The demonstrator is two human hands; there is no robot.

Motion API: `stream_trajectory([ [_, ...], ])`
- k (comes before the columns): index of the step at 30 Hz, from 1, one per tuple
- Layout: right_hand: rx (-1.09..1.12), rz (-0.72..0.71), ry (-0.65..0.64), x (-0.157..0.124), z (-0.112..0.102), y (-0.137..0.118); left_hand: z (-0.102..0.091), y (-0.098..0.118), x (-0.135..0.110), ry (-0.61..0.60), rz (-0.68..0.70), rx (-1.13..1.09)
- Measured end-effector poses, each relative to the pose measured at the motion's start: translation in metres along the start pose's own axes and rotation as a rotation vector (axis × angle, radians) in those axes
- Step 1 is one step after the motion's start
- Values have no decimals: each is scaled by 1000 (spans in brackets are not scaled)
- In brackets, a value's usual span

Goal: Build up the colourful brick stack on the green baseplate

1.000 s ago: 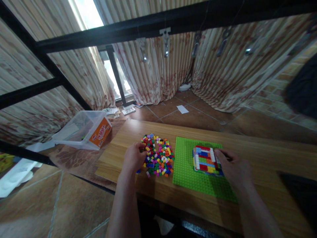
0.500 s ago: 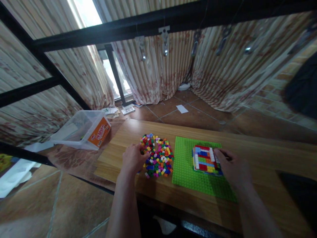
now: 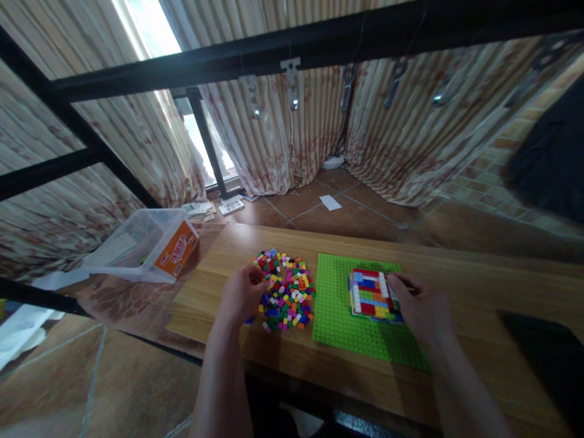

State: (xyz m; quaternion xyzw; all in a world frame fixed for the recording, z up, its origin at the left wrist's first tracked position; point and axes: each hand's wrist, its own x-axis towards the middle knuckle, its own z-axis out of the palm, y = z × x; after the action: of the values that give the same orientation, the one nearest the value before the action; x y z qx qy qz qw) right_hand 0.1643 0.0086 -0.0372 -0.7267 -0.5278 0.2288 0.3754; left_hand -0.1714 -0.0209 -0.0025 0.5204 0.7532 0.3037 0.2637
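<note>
1. Head view, left side: your left hand (image 3: 243,293) lies at the left edge of the pile of small coloured bricks (image 3: 286,292), fingers curled in, the fingertips among the nearest pieces. Whether a brick is pinched between them cannot be told; they are too small and partly hidden.
2. Head view, right side: your right hand (image 3: 422,306) rests on the green baseplate (image 3: 336,319), fingers bent, the fingertips touching the right edge of the brick build (image 3: 371,295). Whether it grips a piece there cannot be told.
3. The brick build is a flat, many-coloured block with red, blue, white and yellow showing. It sits pressed onto the baseplate's far right part.
4. The pile lies loose on the wooden tabletop (image 3: 212,274), just beside the baseplate's left edge and between your two hands.
5. Around it: a clear plastic box (image 3: 137,240) with an orange label lies tilted off the tabletop's far left corner, well apart from the pile. Patterned curtains (image 3: 283,152) hang behind, and a black bar (image 3: 319,42) crosses overhead.
</note>
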Motion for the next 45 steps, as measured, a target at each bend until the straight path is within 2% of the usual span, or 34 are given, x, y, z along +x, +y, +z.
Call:
stream_trajectory([
  [2,38,-25,131,-4,-2,-9,0,3,-1,-31,23,-214],
  [5,203,-182,422,-19,0,-34,1,13,-7,-130,57,-499],
  [6,287,-223,428,-25,4,-44,2,17,-9,-174,69,-567],
  [7,350,-245,359,-32,9,-54,3,22,-12,-213,81,-622],
  [12,600,-235,-209,-61,47,-91,12,41,-20,-321,133,-781],
  [15,657,-210,-392,-69,65,-98,20,45,-20,-343,184,-798],
  [17,692,-192,-421,-71,70,-99,23,47,-19,-347,218,-795],
  [23,812,-66,-376,-70,68,-104,32,47,-19,-380,236,-815],
  [29,885,43,-352,-71,70,-101,38,47,-22,-414,161,-906],
  [35,1042,135,-418,-74,73,-95,38,46,-24,-419,94,-983],
  [38,1170,229,-427,-75,76,-97,39,47,-25,-395,76,-1013],
  [42,1351,426,-529,-75,80,-99,40,49,-24,-344,11,-1052],
  [45,1399,558,-570,-74,83,-100,38,48,-22,-309,-4,-1034],
])
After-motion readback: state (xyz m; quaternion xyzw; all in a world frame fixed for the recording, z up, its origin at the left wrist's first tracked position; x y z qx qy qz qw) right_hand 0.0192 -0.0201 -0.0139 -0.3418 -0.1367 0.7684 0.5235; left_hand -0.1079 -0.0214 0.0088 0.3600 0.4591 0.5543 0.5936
